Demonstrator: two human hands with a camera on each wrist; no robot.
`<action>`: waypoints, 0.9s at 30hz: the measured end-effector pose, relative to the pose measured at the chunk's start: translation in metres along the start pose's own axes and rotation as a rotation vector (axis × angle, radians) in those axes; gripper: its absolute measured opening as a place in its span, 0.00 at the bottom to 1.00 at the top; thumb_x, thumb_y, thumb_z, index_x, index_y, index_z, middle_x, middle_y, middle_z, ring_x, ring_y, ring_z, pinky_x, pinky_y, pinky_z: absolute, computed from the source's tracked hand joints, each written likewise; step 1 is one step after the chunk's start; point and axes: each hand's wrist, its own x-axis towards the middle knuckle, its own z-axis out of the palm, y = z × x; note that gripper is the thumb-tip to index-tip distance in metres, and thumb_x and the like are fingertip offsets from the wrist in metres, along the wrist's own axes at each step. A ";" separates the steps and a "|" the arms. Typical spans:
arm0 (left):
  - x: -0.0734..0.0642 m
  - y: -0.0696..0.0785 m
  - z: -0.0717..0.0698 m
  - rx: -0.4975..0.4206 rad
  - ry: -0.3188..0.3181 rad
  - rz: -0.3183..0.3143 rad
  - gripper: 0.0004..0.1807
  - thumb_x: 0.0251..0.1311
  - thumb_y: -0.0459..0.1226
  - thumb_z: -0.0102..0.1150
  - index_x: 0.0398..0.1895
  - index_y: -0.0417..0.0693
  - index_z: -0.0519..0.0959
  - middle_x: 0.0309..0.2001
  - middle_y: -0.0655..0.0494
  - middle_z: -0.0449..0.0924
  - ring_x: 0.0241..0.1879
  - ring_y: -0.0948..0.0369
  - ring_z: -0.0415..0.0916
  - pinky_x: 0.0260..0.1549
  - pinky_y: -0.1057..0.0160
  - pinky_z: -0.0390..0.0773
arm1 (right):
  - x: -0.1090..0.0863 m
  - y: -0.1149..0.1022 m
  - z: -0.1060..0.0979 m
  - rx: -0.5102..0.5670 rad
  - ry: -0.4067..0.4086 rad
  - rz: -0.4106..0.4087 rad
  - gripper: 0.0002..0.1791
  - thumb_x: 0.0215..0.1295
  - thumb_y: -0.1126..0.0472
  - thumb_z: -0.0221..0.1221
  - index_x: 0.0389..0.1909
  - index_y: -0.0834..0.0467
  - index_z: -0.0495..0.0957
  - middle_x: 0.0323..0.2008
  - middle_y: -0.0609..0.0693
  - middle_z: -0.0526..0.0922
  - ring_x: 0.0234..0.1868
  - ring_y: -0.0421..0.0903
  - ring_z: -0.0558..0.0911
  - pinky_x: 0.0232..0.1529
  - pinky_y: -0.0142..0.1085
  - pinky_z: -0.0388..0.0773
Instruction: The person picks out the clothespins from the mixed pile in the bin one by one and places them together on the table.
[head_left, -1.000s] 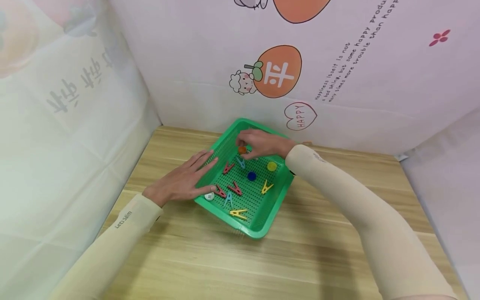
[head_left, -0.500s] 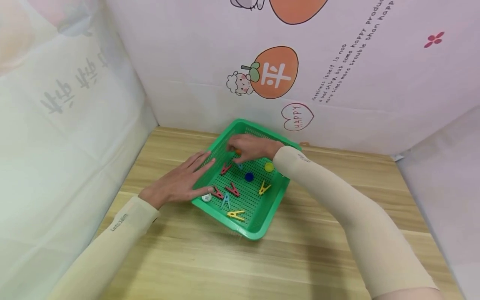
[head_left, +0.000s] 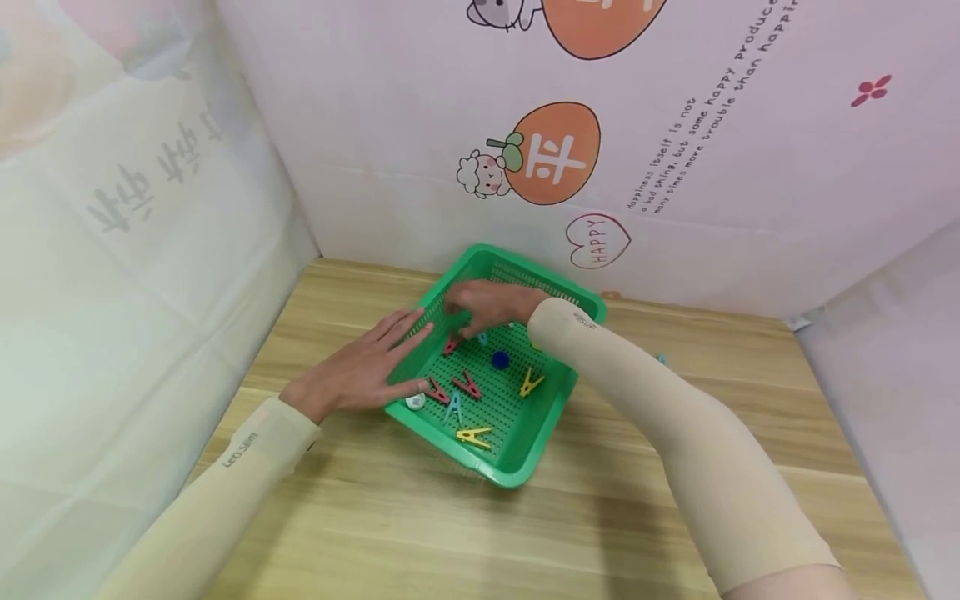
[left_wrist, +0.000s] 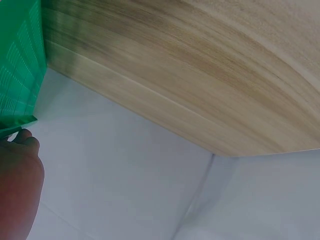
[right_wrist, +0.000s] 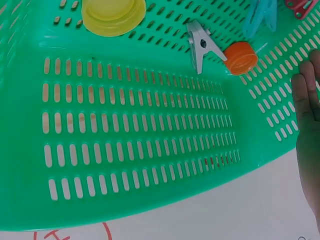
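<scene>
A green plastic basket [head_left: 598,310] stands on the wooden table, with clothespins and bottle caps lying in it. My left hand [head_left: 356,367] rests on its left rim, fingers spread. Inside, my right hand [head_left: 483,302] reaches down by the left wall, its thumb close to a red clothespin [head_left: 450,345]. In the right wrist view the fingers [right_wrist: 301,92] look apart from any clothespin. An orange cap [right_wrist: 241,59] and a grey clothespin [right_wrist: 202,44] lie near that hand. Toward the middle is a blue cap [head_left: 500,360]; a yellow cap [right_wrist: 114,17] is partly covered by the right arm in the head view.
Other red, yellow and blue clothespins, such as a yellow clothespin [head_left: 474,437], lie at the basket's near end beside a white cap [head_left: 416,401]. A small blue object [head_left: 661,358] shows on the table [head_left: 480,542] past the right sleeve. Cloth-covered walls enclose the table.
My right hand has moved left and slightly nearer, from over the orange cap to beside the red clothespin. The left hand stays on the rim.
</scene>
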 end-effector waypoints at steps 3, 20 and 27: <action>-0.001 0.001 0.000 -0.006 -0.009 -0.005 0.48 0.68 0.68 0.39 0.82 0.55 0.41 0.82 0.52 0.31 0.80 0.49 0.32 0.75 0.45 0.51 | 0.004 0.001 0.006 -0.031 -0.021 0.007 0.26 0.65 0.50 0.65 0.61 0.55 0.76 0.58 0.48 0.78 0.59 0.44 0.77 0.61 0.40 0.75; -0.002 0.000 0.001 0.014 0.005 -0.001 0.48 0.68 0.69 0.37 0.82 0.55 0.41 0.82 0.52 0.31 0.80 0.50 0.32 0.76 0.47 0.49 | 0.009 -0.004 0.028 -0.148 -0.068 -0.031 0.18 0.62 0.54 0.67 0.51 0.53 0.80 0.52 0.47 0.79 0.51 0.43 0.78 0.52 0.37 0.78; -0.002 0.000 0.000 0.018 0.001 -0.004 0.48 0.68 0.69 0.38 0.82 0.55 0.41 0.82 0.52 0.32 0.80 0.50 0.32 0.76 0.47 0.49 | 0.007 -0.006 0.029 -0.181 -0.075 -0.022 0.13 0.64 0.55 0.66 0.48 0.53 0.80 0.49 0.47 0.77 0.46 0.41 0.77 0.46 0.35 0.78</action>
